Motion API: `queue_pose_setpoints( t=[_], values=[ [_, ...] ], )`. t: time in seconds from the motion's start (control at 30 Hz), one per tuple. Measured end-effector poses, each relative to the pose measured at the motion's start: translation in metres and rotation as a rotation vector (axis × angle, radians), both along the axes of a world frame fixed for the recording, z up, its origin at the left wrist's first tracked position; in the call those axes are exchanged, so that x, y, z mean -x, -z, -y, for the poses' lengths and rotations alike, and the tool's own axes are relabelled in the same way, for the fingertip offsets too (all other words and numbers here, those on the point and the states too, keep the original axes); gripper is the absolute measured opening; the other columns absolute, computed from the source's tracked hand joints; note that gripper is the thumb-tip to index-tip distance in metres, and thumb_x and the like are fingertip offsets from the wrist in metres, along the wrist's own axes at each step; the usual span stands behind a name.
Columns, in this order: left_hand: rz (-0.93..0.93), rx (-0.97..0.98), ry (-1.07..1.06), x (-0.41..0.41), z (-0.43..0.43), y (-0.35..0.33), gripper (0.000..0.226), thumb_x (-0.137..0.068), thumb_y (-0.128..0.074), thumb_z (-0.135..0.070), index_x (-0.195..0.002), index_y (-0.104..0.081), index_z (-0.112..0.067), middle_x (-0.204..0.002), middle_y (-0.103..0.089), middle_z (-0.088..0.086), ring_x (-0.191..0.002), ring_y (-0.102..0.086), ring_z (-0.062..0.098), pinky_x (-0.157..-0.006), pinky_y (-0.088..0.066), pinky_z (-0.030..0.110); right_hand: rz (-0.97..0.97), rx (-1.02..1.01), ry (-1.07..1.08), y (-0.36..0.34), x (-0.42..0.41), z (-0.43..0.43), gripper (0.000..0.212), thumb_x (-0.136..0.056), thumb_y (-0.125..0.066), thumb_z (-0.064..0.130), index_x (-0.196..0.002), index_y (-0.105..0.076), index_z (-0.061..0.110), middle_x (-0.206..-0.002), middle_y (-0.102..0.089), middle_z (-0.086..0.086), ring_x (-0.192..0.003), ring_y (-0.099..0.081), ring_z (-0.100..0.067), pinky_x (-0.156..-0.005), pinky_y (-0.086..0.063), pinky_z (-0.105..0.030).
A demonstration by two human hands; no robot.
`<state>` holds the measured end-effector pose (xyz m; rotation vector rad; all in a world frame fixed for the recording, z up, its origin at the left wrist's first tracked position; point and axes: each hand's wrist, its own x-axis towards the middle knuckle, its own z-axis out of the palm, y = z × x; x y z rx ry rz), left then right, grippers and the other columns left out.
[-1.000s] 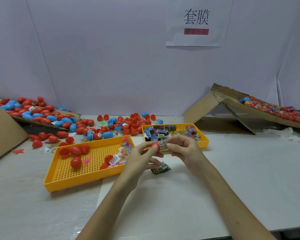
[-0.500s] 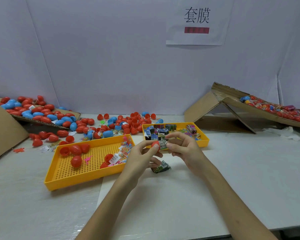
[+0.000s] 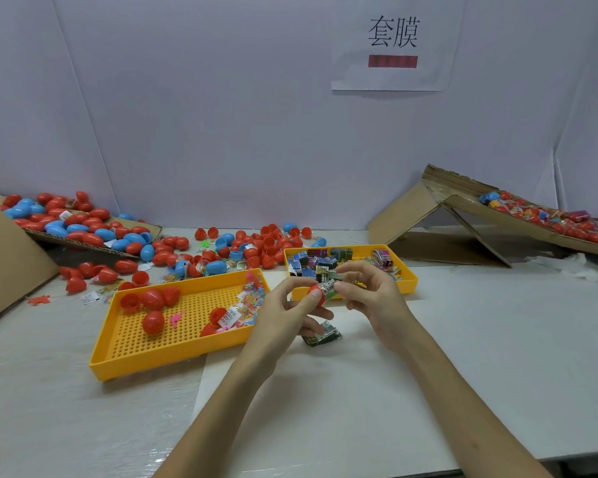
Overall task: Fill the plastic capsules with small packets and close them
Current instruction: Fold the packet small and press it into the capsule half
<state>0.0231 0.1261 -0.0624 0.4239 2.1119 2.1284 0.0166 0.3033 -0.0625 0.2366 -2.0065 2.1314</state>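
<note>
My left hand [image 3: 283, 312] grips a red capsule half [image 3: 317, 294] above the table's middle. My right hand [image 3: 373, 298] pinches a small printed packet [image 3: 329, 287] and holds it at the capsule's open mouth. Another dark packet [image 3: 321, 334] lies on the table just under my hands. A small yellow tray [image 3: 406, 282] behind my hands holds several packets. The large perforated yellow tray [image 3: 173, 350] to the left holds red capsule pieces [image 3: 152, 310] and a few packets.
Loose red and blue capsules [image 3: 221, 250] are scattered along the back. A cardboard sheet [image 3: 90, 246] at the back left carries more. A folded cardboard ramp [image 3: 463, 232] at the right holds filled capsules. A brown board [image 3: 4, 267] leans at the far left.
Both hands stay together at the same spot. My right fingers have shifted on the packet at the capsule's mouth.
</note>
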Motion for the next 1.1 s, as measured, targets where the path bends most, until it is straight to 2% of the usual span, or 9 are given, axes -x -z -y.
queue_pose_setpoints(
  t=[0.13, 0.33, 0.47, 0.67, 0.8, 0.97, 1.1],
  values=[
    [0.005, -0.013, -0.005, 0.001, 0.000, 0.000, 0.011, -0.098, -0.061, -0.032, -0.108, -0.060, -0.028, -0.081, -0.078, 0.003, -0.065, -0.073, 0.018, -0.062, -0.060, 0.024, -0.026, 0.018, 0.008, 0.002, 0.001, 0.004, 0.015, -0.084, -0.074, 0.004, -0.092, -0.067, 0.015, -0.076, -0.063, -0.001, -0.062, -0.059, -0.014, -0.057, -0.049, -0.026],
    [-0.001, -0.029, -0.012, -0.001, 0.000, 0.000, 0.011, -0.099, -0.060, -0.030, -0.107, -0.059, -0.024, -0.080, -0.078, 0.004, -0.065, -0.073, 0.017, -0.062, -0.060, 0.023, -0.022, 0.011, 0.006, 0.004, 0.001, 0.007, 0.013, -0.087, -0.072, 0.004, -0.094, -0.066, 0.014, -0.078, -0.069, -0.001, -0.071, -0.067, -0.019, -0.062, -0.054, -0.025],
    [-0.001, -0.056, -0.009, -0.002, 0.000, -0.002, 0.012, -0.098, -0.061, -0.028, -0.107, -0.058, -0.020, -0.080, -0.078, 0.007, -0.064, -0.073, 0.017, -0.058, -0.056, 0.021, -0.026, 0.022, 0.004, 0.005, 0.001, 0.008, 0.014, -0.087, -0.071, 0.005, -0.093, -0.068, 0.017, -0.081, -0.071, -0.001, -0.078, -0.070, -0.024, -0.070, -0.057, -0.030],
    [-0.029, -0.061, -0.004, -0.003, 0.000, -0.001, 0.019, -0.099, -0.060, -0.025, -0.118, -0.063, -0.029, -0.082, -0.078, 0.006, -0.066, -0.073, 0.015, -0.061, -0.056, 0.020, -0.015, 0.036, -0.006, 0.005, 0.001, 0.009, 0.015, -0.087, -0.071, 0.004, -0.092, -0.069, 0.019, -0.083, -0.070, -0.005, -0.080, -0.068, -0.026, -0.072, -0.056, -0.033],
    [-0.041, -0.038, -0.013, -0.003, 0.000, -0.001, 0.014, -0.099, -0.061, -0.028, -0.112, -0.066, -0.025, -0.081, -0.078, 0.005, -0.064, -0.072, 0.013, -0.060, -0.056, 0.020, -0.009, 0.028, 0.002, 0.005, 0.001, 0.008, 0.015, -0.088, -0.070, 0.004, -0.093, -0.069, 0.018, -0.086, -0.071, -0.007, -0.080, -0.069, -0.025, -0.070, -0.055, -0.030],
    [-0.033, -0.022, -0.023, -0.002, 0.000, 0.000, 0.015, -0.098, -0.062, -0.030, -0.109, -0.062, -0.019, -0.080, -0.078, 0.003, -0.063, -0.071, 0.013, -0.060, -0.057, 0.021, -0.005, 0.020, 0.012, 0.005, 0.001, 0.009, 0.012, -0.088, -0.069, 0.005, -0.094, -0.069, 0.015, -0.088, -0.072, -0.009, -0.079, -0.070, -0.027, -0.076, -0.057, -0.037],
    [-0.021, -0.040, -0.026, -0.002, -0.001, 0.000, 0.016, -0.099, -0.061, -0.029, -0.109, -0.059, -0.018, -0.081, -0.078, 0.004, -0.060, -0.070, 0.013, -0.059, -0.056, 0.021, -0.021, 0.085, 0.010, 0.004, 0.000, 0.011, 0.011, -0.089, -0.068, 0.001, -0.096, -0.067, 0.009, -0.088, -0.070, -0.013, -0.078, -0.071, -0.029, -0.075, -0.058, -0.037]
  ],
)
